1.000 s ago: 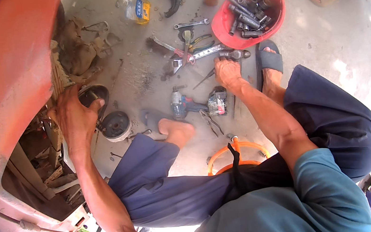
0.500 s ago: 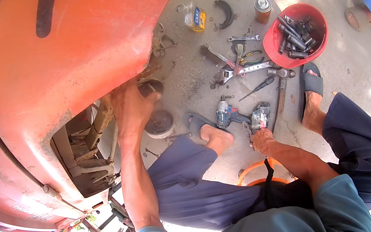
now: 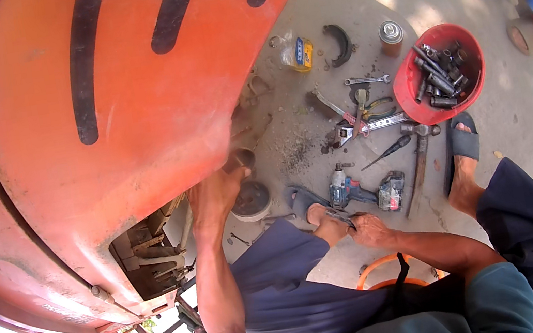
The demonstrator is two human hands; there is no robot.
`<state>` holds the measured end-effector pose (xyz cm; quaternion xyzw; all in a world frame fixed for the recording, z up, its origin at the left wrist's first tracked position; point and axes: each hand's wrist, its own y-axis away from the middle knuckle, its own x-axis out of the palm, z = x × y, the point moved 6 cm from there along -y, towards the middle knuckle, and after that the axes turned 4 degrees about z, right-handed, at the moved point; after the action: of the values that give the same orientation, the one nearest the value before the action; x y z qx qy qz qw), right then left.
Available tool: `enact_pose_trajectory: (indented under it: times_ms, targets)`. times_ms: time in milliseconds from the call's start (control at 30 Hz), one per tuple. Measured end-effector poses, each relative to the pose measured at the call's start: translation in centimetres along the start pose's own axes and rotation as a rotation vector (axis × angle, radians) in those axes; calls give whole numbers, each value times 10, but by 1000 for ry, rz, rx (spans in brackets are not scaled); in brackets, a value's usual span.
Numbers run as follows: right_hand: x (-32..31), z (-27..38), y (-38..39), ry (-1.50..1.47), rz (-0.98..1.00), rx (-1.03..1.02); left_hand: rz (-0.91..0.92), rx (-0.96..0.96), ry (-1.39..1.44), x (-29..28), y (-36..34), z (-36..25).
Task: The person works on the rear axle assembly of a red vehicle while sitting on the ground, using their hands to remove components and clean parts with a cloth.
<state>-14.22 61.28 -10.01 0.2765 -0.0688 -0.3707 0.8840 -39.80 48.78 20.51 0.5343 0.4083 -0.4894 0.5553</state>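
Observation:
My left hand (image 3: 214,195) reaches in under the lower edge of a large orange body panel (image 3: 155,114). Its fingers are mostly hidden there, the thumb beside a dark round hollow part (image 3: 241,159). A shallow round tub with dark contents (image 3: 251,200) lies just below that part. Over my left foot, my right hand (image 3: 370,231) is closed on a slim dark metal tool (image 3: 337,215), which points left; its exact kind is unclear. Nearest to this hand on the ground is a cordless impact wrench (image 3: 353,193) with its battery (image 3: 391,190).
A red helmet (image 3: 407,94) holds several sockets. Left of it lie an adjustable wrench (image 3: 387,121), pliers (image 3: 378,108), a spanner (image 3: 367,80) and a screwdriver (image 3: 386,151). A hammer (image 3: 421,160), a spray can (image 3: 390,37) and a curved brake shoe (image 3: 342,43) are also around.
My right hand has shifted left from beside the impact wrench's battery to over my left foot, with the dark tool now showing. The view has shifted; my left hand stays under the panel.

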Motion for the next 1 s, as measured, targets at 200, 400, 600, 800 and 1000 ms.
enact_pose_trajectory:
  times_ms: [200, 400, 600, 800, 1000]
  targets:
    - [-152, 134, -27, 32, -315, -297, -21, -21, 34, -5, 1, -4]
    - [-265, 207, -86, 211, -477, -642, -28, 17, 42, -3, -2, -5]
    - [-271, 252, -96, 418, 87, -588, 6, -12, 84, -1, -1, -6]
    - [-270, 257, -128, 313, -6, -709, 18, 9, 47, -2, -2, -5]
    - [-278, 259, -120, 393, 13, -671, -2, 48, 59, -4, -2, -7]
